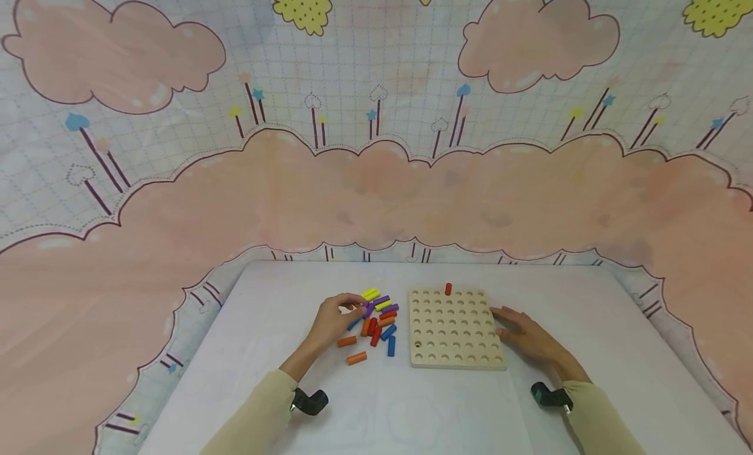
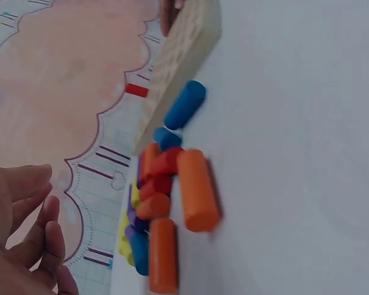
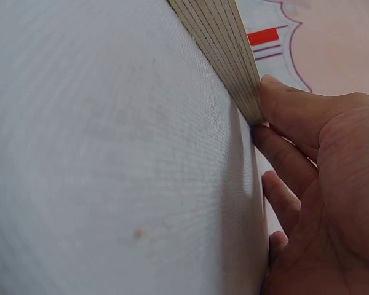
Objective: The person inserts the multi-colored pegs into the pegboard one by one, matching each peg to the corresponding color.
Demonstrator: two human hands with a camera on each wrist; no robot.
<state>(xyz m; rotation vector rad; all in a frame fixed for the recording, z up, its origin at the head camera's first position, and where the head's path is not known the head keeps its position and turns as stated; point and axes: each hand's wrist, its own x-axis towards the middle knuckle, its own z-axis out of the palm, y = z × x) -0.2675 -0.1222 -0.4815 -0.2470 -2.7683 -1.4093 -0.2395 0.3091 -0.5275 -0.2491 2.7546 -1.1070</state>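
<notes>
Item 1. Square pale wooden pegboard (image 1: 455,329) with rows of round holes, flat on the table, right of centre. One short red peg (image 1: 448,289) stands upright in its far row; every other hole looks vacant.

Item 2. Loose heap of short coloured wooden pegs (image 1: 376,318) (orange, red, blue, purple, yellow), lying on their sides just left of the board. Two orange ones lie a little apart at the near side.

Item 3. Your left hand (image 1: 334,318): fingertips gathered at the far edge of the heap. Whether a peg is already pinched cannot be told; the left wrist view shows the fingers (image 2: 24,203) loosely bent with nothing visible between them.

Item 4. Your right hand (image 1: 526,334): fingers extended, pressed flat against the board's right edge, steadying it, not wrapped round it.

Risks, as judged:
- The pegs are round and lie on their sides; a careless pinch may roll neighbours away across the table.
- Lift the right hand and the board could slide under a peg pushed in at a slant.
- A sleeve may knock over the standing red peg.

Item 5. Surface: white cloth-covered table (image 1: 412,409).

Item 6. Room: cartoon backdrop (image 1: 376,180) of pink clouds on pale grid behind and around.
</notes>
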